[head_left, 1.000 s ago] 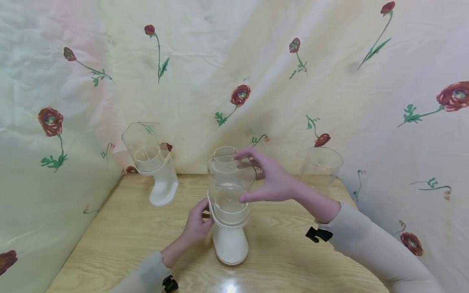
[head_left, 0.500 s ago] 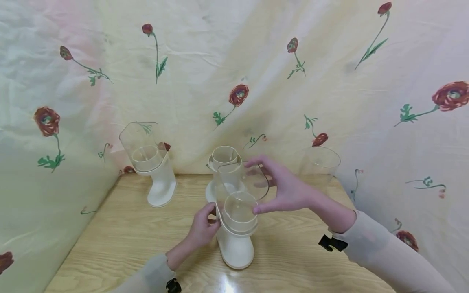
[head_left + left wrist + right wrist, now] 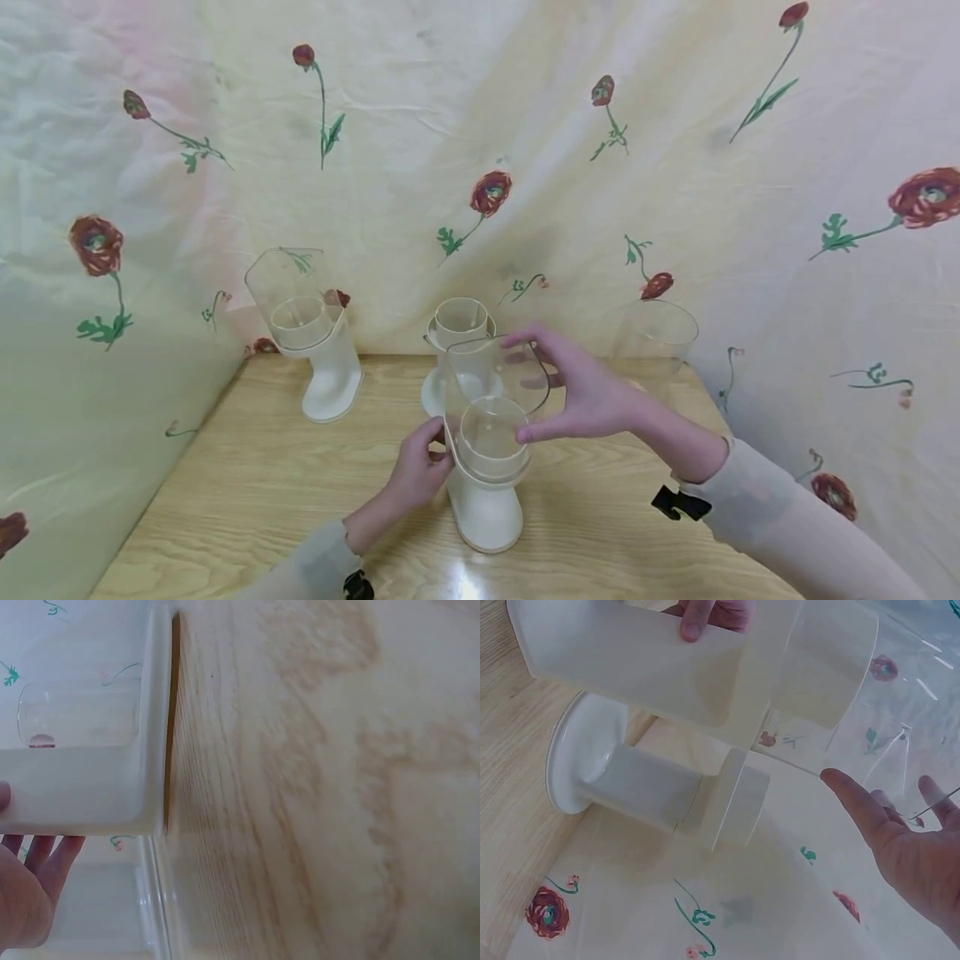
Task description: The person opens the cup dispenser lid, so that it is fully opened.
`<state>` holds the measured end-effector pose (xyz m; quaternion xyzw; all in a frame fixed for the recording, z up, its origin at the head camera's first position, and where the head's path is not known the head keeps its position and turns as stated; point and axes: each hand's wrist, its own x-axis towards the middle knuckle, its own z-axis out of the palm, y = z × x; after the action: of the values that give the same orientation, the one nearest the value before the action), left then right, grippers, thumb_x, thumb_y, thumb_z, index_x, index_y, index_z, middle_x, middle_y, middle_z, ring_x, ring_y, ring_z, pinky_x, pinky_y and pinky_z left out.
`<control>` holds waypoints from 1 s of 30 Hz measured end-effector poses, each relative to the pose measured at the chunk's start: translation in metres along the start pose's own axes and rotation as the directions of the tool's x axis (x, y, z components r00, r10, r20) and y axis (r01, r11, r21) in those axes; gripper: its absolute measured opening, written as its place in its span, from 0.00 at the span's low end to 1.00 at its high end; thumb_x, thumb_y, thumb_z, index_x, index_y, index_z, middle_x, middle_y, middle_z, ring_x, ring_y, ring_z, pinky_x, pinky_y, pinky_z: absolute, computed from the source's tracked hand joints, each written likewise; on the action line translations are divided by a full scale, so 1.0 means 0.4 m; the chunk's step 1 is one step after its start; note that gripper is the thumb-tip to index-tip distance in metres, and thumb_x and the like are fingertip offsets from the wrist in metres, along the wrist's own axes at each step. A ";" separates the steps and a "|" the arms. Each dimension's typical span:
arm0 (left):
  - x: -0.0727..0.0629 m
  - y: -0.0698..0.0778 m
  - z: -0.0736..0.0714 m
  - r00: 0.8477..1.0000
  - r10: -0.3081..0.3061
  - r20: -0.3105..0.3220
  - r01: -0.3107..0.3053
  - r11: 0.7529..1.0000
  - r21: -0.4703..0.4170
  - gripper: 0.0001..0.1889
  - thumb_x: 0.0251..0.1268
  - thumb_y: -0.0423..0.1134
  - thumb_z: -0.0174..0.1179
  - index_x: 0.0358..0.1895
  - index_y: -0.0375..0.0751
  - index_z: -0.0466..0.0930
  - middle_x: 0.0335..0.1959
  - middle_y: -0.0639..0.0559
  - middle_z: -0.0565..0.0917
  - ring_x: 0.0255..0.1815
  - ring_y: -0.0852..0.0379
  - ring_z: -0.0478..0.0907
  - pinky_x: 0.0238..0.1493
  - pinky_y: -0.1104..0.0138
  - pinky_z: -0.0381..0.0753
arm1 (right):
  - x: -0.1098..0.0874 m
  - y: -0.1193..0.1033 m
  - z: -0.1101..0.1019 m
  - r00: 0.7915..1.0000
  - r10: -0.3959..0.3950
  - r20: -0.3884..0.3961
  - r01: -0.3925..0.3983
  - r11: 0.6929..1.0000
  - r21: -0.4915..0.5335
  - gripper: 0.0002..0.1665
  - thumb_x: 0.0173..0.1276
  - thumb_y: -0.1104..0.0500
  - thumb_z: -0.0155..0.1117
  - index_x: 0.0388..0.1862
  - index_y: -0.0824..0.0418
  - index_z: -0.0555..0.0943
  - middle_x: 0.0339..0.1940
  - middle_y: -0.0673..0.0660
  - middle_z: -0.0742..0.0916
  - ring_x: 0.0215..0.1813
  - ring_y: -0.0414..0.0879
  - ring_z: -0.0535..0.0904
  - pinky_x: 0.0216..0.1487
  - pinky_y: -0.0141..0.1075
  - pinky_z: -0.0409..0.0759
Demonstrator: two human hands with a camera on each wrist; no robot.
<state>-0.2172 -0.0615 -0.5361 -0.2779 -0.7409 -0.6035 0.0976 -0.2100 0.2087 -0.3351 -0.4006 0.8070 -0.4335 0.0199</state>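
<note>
Nearest me on the table, a white stand (image 3: 487, 517) with a curved base carries a clear see-through cover (image 3: 483, 371) around its short round collar. My left hand (image 3: 422, 467) grips the stand's column from the left; in the left wrist view, the fingers (image 3: 64, 859) reach around the white column (image 3: 82, 787). On the right side, my right hand (image 3: 581, 404) holds the clear cover, thumb low on its wall and fingers at the upper rim. The right wrist view shows that thumb (image 3: 855, 802) against the cover's edge.
Behind the held stand is a second white stand (image 3: 459, 337) with its round collar exposed. A third stand (image 3: 330, 379) at the back left bears a clear cover (image 3: 288, 279). At the back right there is a separate clear cylinder (image 3: 656, 333). Flowered cloth (image 3: 405, 167) surrounds the wooden table (image 3: 247, 492).
Both hands and the near stand with its cover have shifted slightly right and toward me, uncovering more of the stand behind. During the last half second they have hardly moved.
</note>
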 end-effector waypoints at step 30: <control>-0.029 0.033 -0.006 0.999 -0.037 0.019 0.037 0.999 0.002 0.26 0.56 0.28 0.78 0.58 0.39 0.80 0.44 0.43 0.85 0.40 0.63 0.81 0.37 0.63 0.94 | -0.028 0.030 -0.105 0.990 -0.117 0.083 0.115 0.993 0.037 0.36 0.66 0.73 0.72 0.72 0.62 0.75 0.78 0.58 0.75 0.76 0.47 0.75 0.66 0.49 0.87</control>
<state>-0.2012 -0.0655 -0.5301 -0.2699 -0.7475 -0.6018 0.0793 -0.2258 0.2484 -0.3209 -0.4646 0.7736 -0.4295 0.0356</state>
